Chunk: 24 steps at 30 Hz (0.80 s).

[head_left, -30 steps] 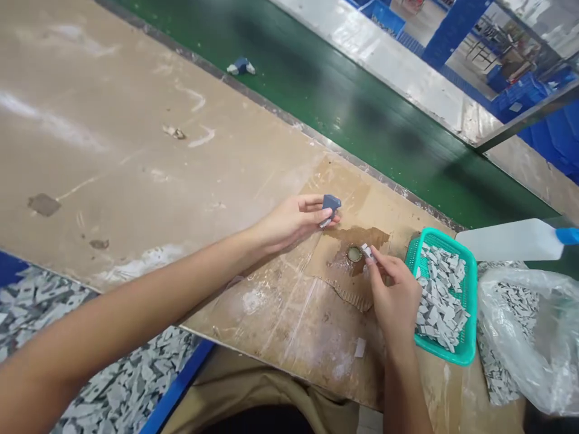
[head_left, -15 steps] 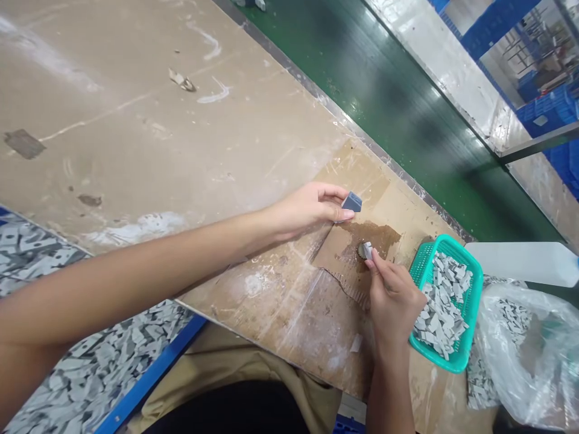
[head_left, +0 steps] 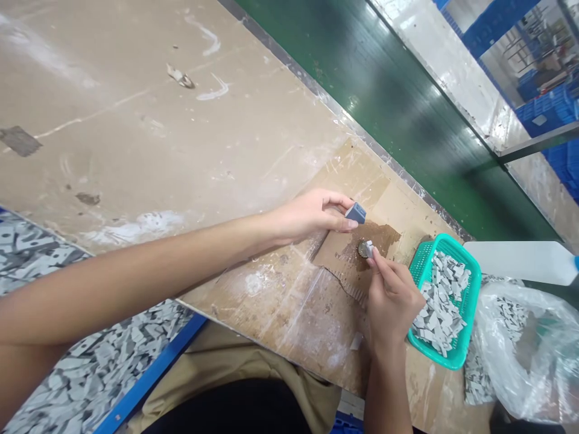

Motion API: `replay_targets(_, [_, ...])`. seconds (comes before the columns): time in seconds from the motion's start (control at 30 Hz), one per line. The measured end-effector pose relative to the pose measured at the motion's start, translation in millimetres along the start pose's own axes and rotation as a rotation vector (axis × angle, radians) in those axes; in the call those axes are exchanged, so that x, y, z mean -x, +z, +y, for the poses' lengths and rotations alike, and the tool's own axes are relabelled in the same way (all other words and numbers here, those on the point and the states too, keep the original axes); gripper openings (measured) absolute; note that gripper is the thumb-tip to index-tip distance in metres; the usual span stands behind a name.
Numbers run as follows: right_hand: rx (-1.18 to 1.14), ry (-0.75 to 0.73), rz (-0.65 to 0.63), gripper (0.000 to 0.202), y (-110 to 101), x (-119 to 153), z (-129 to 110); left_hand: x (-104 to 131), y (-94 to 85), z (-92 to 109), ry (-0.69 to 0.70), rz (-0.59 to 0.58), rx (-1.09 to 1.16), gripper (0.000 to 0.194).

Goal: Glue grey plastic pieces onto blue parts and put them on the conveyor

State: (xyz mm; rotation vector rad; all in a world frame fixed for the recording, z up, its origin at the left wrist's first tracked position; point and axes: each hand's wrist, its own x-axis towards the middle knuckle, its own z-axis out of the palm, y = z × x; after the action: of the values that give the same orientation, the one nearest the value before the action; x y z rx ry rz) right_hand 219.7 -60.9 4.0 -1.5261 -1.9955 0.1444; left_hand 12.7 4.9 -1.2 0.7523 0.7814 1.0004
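My left hand (head_left: 319, 212) pinches a small blue-grey block (head_left: 356, 213) between thumb and fingers, above the upper edge of a stained cardboard piece (head_left: 332, 256). Between the thumb and fingers of my right hand (head_left: 392, 295) is a small light grey piece (head_left: 370, 248). Its tip is at a small round dish (head_left: 362, 248) on the dark wet patch of the cardboard. The two held parts are apart. Just right of my right hand stands a green basket (head_left: 473, 301) filled with small grey-white pieces (head_left: 441, 313).
A clear plastic bag (head_left: 502, 361) and a white bottle (head_left: 520, 260) are beyond the basket. At lower left, a blue-edged bin (head_left: 156, 374) holds many grey pieces. A green belt (head_left: 384, 78) runs along the worktable's (head_left: 136, 138) far edge. A small scrap (head_left: 180, 76) lies on the table.
My left hand and the blue-grey block have moved slightly down and right, nearer the dish. The right hand has hardly moved, still pinching the light grey piece at the dish.
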Motion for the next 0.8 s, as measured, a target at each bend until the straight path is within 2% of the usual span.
replay_targets(0.17, [-0.239,0.174,0.156,0.02,-10,-3,-9,5,9.1,-13,0.003,-0.105,-0.074,0.016])
replay_targets(0.3, [-0.377,0.166,0.221,0.019,-15,-2,-15,13,20.8,-20,-0.002,-0.106,-0.108,0.019])
replay_targets(0.57, [-0.44,0.029,0.081,0.035,-19,-2,-18,20,30.5,-21,0.054,-0.112,-0.074,0.015])
replay_targets(0.8, [-0.383,0.058,-0.038,0.043,-15,2,-24,28,36.0,-17,0.087,-0.039,-0.204,0.016])
